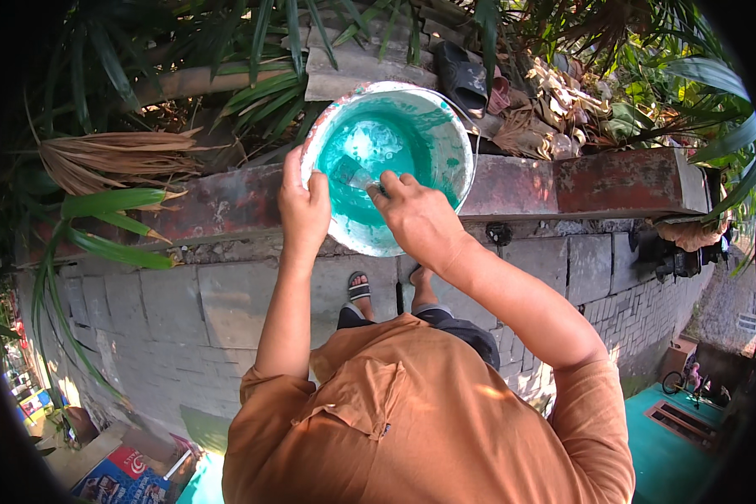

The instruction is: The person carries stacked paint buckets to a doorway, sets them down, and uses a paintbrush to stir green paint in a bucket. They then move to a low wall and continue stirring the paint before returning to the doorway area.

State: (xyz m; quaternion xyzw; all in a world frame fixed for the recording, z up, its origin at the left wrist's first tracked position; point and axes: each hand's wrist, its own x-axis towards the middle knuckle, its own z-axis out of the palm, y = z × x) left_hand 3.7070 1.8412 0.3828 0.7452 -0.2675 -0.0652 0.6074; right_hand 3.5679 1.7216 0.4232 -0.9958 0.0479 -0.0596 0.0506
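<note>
A white bucket [454, 160] with teal smears round its inside is in front of me, over the low red wall. Teal paint [374, 139] covers its bottom. My left hand [304, 202] grips the bucket's left rim, thumb on the near side. My right hand [416, 210] reaches over the near rim, its fingers closed on a flat paintbrush [350, 173]. The brush's wide end is down in the paint, and its handle is mostly hidden by my fingers. Whether the bucket rests on the wall cannot be made out.
The low red wall [622, 183] runs across in front of me. Behind it are a dark clog [460, 80], dry leaves [563, 97] and corrugated sheeting [344, 71]. Palm fronds [109, 206] hang in from the left. Grey paving [172, 302] lies underfoot.
</note>
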